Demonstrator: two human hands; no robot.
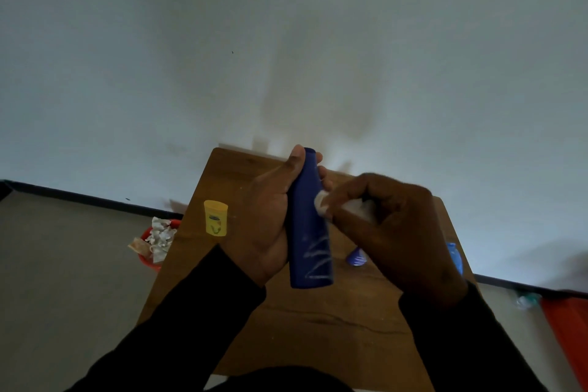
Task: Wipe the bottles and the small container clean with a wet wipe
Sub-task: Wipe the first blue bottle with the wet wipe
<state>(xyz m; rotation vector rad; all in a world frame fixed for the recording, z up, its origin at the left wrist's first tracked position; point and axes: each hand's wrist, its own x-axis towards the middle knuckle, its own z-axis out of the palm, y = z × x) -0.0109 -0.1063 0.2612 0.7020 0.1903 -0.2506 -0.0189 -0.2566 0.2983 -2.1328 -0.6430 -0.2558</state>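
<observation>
Both hands meet: left hand (pixel 270 216) grips blue bottle (pixel 310 232), right hand (pixel 394 226) presses wipe (pixel 323 204).

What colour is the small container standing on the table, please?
Yellow small container, with a small label on its front; the head view shows it.

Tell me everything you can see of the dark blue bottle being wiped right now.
The dark blue bottle is tall and slim, plastic by the look, with pale zigzag streaks near its lower end. It is held above the wooden table, its far end tilted slightly left. The left hand grips it from the left, thumb near the top. The right hand presses a white wet wipe against its upper right side. Its cap cannot be made out.
</observation>
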